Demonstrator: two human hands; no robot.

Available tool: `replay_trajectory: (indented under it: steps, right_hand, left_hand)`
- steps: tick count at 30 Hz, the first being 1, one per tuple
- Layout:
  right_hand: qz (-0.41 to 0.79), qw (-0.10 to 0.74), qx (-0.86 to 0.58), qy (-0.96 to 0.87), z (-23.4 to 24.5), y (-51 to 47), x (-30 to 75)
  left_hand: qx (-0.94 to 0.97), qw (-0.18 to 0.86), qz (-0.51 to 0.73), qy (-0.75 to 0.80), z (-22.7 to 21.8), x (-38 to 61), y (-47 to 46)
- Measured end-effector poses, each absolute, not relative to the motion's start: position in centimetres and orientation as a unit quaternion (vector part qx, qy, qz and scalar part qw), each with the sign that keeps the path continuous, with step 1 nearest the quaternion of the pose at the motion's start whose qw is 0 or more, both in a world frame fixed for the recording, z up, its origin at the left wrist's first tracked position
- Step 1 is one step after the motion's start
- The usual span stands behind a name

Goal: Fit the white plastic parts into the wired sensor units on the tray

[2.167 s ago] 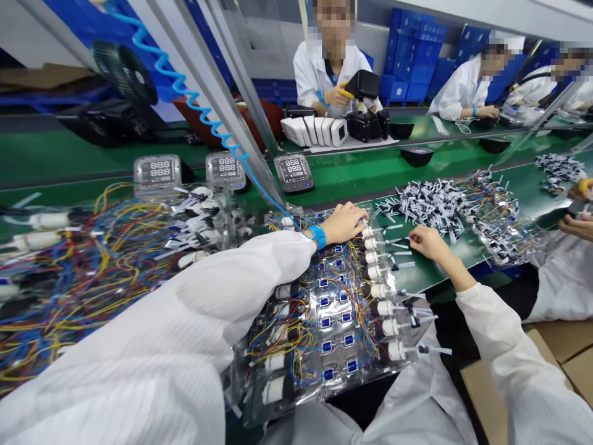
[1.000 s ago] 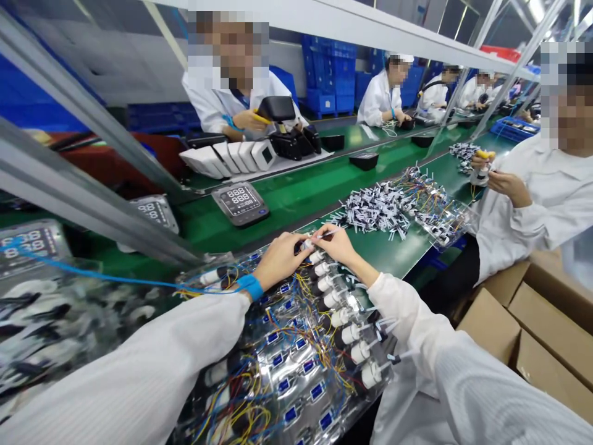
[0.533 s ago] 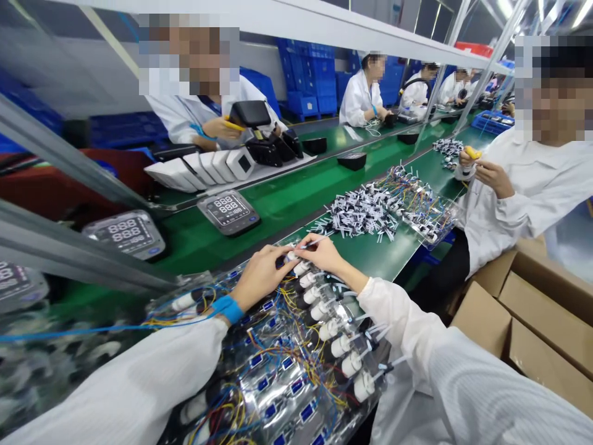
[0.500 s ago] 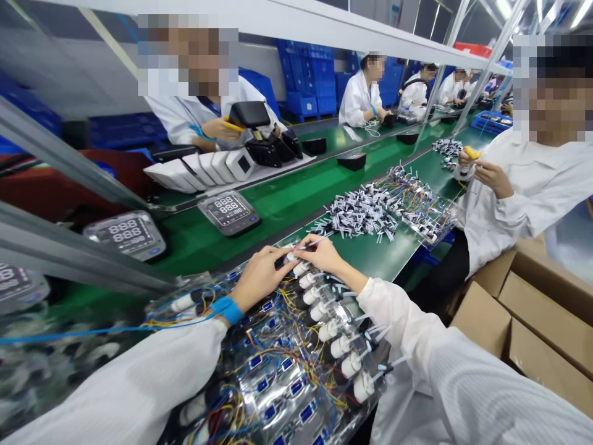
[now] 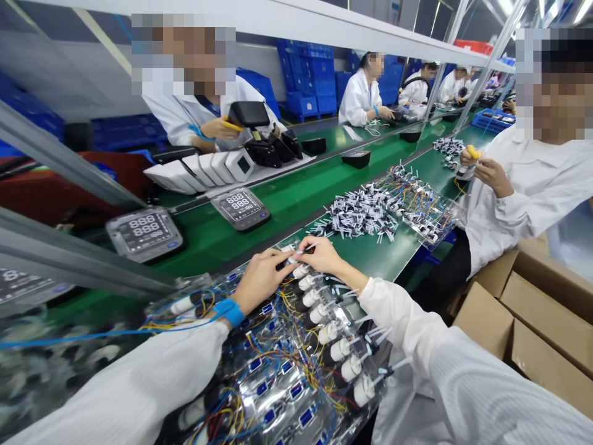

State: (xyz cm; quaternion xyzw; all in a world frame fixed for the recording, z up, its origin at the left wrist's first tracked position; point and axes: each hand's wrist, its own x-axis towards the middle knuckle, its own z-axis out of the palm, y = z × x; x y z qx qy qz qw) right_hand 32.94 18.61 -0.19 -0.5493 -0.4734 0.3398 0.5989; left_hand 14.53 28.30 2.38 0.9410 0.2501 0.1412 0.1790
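Observation:
A clear plastic tray (image 5: 259,395) in front of me holds rows of small white pump motors (image 5: 319,314) with coloured wires. My left hand (image 5: 260,278), with a blue wrist strap (image 5: 228,311), rests on the tray's far end, its fingers pressed onto the farthest motor. My right hand (image 5: 324,256) meets it there and pinches a thin white tube piece (image 5: 306,249) against that motor. Both hands are closed around these small parts.
A heap of white tube pieces (image 5: 361,213) and another wired tray (image 5: 428,213) lie to the right on the green bench. Display units (image 5: 239,207) ride the belt behind. A person (image 5: 532,185) sits close on my right, others across. Cardboard boxes (image 5: 532,321) stand lower right.
My right hand came from the bench to the tray's far end and joined my left hand there. The display units on the belt have drifted to the right.

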Motion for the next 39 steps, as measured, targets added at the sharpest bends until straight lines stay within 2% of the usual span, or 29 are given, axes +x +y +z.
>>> replay_trajectory:
  steps: [5,12,27,39]
  right_hand:
    - [0.324,0.577,-0.545,-0.515,0.9,18.5,33.3]
    - [0.306,0.607,-0.538,-0.498,0.6,18.1,32.6]
    - [0.304,0.595,-0.559,-0.49,0.4,18.3,34.4]
    - [0.284,0.559,-0.583,-0.518,1.1,17.9,34.3]
  left_hand:
    - [0.941,0.18,0.143,0.248,2.3,14.6,28.3]
    - [0.938,0.198,0.147,0.241,2.9,14.7,28.2]
    - [0.941,0.183,0.175,0.223,3.5,15.2,27.6]
    - [0.934,0.215,0.18,0.222,3.5,15.4,27.4]
